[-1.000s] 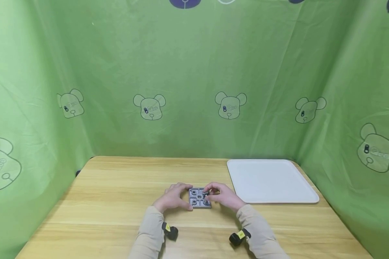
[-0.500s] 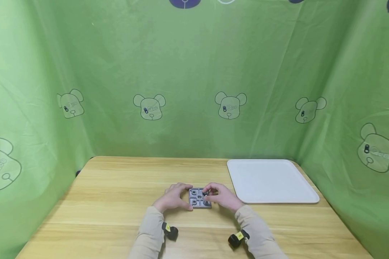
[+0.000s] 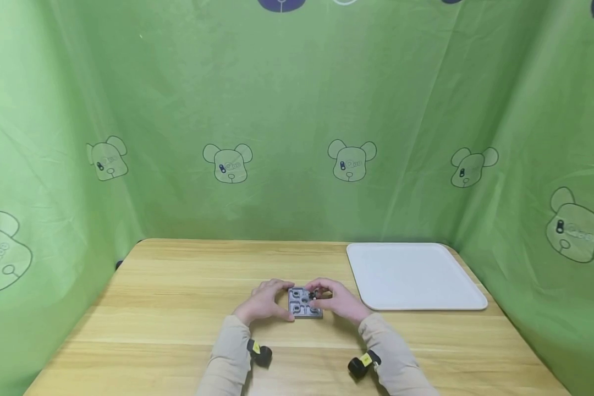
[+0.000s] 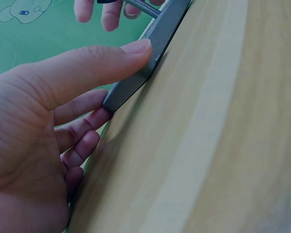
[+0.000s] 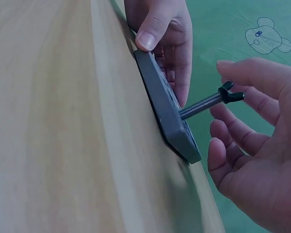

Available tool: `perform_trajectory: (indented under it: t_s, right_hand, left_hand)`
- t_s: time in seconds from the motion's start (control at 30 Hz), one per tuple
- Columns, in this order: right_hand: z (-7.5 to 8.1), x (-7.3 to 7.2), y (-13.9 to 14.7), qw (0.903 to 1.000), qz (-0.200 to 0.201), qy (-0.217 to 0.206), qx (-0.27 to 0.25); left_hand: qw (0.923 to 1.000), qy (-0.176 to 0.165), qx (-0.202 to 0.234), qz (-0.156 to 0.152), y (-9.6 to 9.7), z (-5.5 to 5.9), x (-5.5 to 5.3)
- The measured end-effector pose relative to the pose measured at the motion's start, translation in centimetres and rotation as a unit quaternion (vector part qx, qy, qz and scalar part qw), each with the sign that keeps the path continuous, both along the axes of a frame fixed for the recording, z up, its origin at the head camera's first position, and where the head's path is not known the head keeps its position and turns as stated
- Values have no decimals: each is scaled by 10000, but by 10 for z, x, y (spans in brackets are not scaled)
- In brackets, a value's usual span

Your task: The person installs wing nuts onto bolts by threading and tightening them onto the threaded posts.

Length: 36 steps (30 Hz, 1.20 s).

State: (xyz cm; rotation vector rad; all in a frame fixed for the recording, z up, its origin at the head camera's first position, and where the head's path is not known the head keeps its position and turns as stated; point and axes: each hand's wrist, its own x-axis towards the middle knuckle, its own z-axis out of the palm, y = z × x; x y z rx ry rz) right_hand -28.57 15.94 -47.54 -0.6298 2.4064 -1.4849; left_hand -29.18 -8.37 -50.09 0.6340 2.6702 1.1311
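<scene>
A square grey metal plate (image 3: 299, 312) with recessed pockets lies on the wooden table. My left hand (image 3: 264, 301) holds it by the left side, thumb on the near edge and fingers at the far edge. Out of the plate's right part stands a threaded wing screw (image 5: 202, 106) with a black winged head, tilted in the right wrist view. My right hand (image 3: 340, 300) is around that head, thumb and index finger spread on either side of it. A gap shows between thumb and wing; whether another finger touches the head is unclear.
A white tray (image 3: 416, 275) lies at the back right of the table (image 3: 178, 352). Green printed cloth (image 3: 287, 209) hangs behind and on both sides. Each wrist wears a black camera, the left camera (image 3: 262, 356) and the right camera (image 3: 358, 367).
Around the wing screw, my right thumb and index finger have shifted slightly and spread a little. My left hand and the plate have stayed where they were.
</scene>
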Motion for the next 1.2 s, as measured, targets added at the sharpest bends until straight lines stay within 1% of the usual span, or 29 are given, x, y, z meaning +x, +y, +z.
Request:
perform_trajectory:
  t_s: [0.17, 0.3, 0.63, 0.8, 1.03, 1.2]
  right_hand:
    - [2, 0, 2, 9999, 87, -56, -98]
    - [1, 0, 2, 9998, 78, -103, -148]
    - [-4, -4, 2, 9992, -266, -271, -111]
    - [-5, -6, 4, 9990, -279, -308, -170]
    - [-4, -6, 7, 9986, -322, -317, -257]
    - [-5, -6, 7, 9982, -436, -277, -294]
  left_hand:
    - [10000, 2, 18, -9, 0, 0, 0]
    - [10000, 26, 2, -18, 0, 0, 0]
    - [10000, 69, -3, -3, 0, 0, 0]
    - [9999, 111, -22, -4, 0, 0, 0]
    - [9999, 103, 15, -21, 1, 2, 1]
    - [9999, 105, 8, -25, 1, 2, 1]
